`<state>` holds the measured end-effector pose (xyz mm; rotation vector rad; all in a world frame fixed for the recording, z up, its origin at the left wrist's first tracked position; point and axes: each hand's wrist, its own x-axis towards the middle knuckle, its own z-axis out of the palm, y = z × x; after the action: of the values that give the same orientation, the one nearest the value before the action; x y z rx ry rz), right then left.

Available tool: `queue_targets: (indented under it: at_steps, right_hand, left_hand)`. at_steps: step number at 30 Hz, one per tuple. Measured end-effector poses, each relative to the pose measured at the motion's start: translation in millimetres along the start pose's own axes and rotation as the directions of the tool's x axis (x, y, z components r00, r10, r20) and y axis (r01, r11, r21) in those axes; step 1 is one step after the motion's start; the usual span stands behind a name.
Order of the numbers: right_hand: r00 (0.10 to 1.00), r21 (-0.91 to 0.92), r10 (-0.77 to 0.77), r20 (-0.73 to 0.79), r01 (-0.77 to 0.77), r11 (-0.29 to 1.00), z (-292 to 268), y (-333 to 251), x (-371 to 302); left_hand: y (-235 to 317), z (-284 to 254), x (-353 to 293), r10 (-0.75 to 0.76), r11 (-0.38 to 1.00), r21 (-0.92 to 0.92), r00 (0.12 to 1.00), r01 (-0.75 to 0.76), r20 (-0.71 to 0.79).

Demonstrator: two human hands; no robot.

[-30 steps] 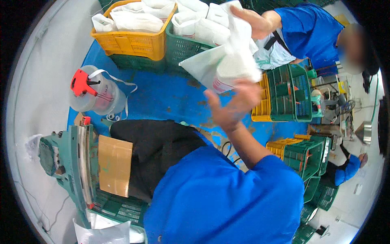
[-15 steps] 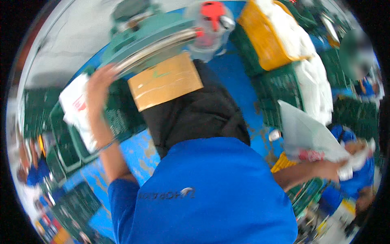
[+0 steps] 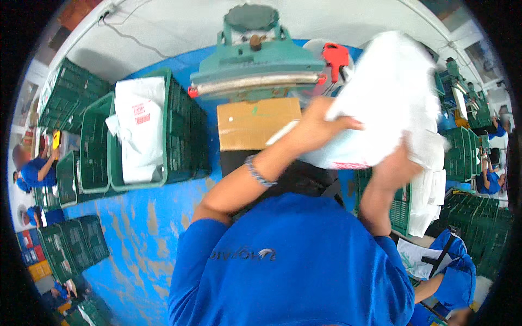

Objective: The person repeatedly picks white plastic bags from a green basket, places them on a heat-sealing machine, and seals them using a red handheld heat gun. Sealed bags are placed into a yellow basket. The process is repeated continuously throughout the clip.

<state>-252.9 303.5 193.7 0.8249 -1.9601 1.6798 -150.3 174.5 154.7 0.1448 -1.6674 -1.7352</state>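
A large white plastic bag (image 3: 383, 98) is held up in front of me on the right, its upper part smeared by motion. My left hand (image 3: 318, 129) is closed on its left edge, thumb lying over the front. Lower on the bag's right side is my right hand (image 3: 398, 165), blurred, with its fingers closed on the bag. Left of the bag, a green heat sealer (image 3: 258, 68) with a long pale bar stands at the back. A brown cardboard piece (image 3: 255, 125) lies just below its bar.
A green crate (image 3: 187, 136) at the left holds a white printed bag (image 3: 142, 127). A red tool (image 3: 335, 58) rests beside the sealer. White bags (image 3: 427, 201) pile over green crates at the right. A co-worker's blue sleeve (image 3: 457, 280) shows at the lower right.
My left hand has left the sealer's left end and come across to the bag. My right hand has brought the bag in from the far right. The view has turned rightward.
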Motion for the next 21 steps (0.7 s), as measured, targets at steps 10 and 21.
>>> queue_targets:
  at_steps: [10, 21]
  right_hand:
    - [0.834, 0.459, -0.048, 0.549, -0.253, 0.852, 142.8, 16.5, -24.1]
    - [0.867, 0.524, 0.302, 0.396, -0.483, 0.701, 125.2, -1.3, 67.8]
  left_hand:
    - [54.4, -126.5, 10.5, 0.572, 0.302, 0.948, 0.814, -0.098, -0.099]
    - [111.1, -152.2, 37.6, 0.373, 0.107, 0.947, 0.895, -0.301, 0.242]
